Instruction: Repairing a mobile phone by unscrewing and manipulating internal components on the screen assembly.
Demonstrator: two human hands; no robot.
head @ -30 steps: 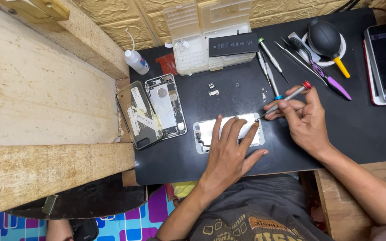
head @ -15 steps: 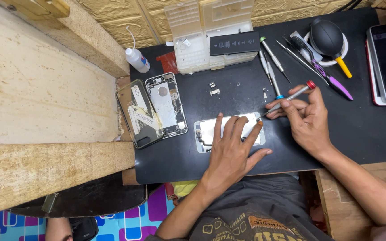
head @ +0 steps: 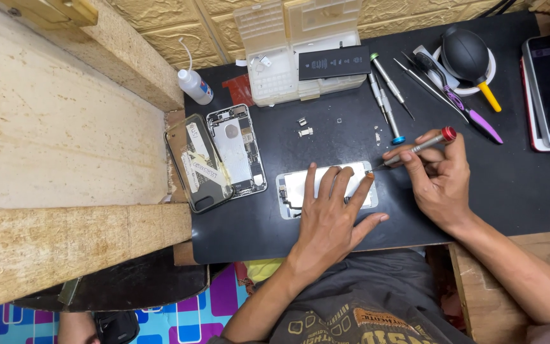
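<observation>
Pressing flat, the left hand [head: 329,213] pins the white phone screen panel [head: 300,191] to the black counter [head: 510,191]. The right hand [head: 437,175], fingers closed on the red-capped screwdriver [head: 415,148], angles its tip left-downward to the panel's right end.

Phone repair bench; opened phone [head: 237,150]; screwdrivers [head: 386,105]; parts box [head: 297,48].

A black table [head: 479,210] sits against a tan embossed wall [head: 179,38] — pale wooden boards [head: 46,140] at left (bright patterned floor [head: 186,318] below).
</observation>
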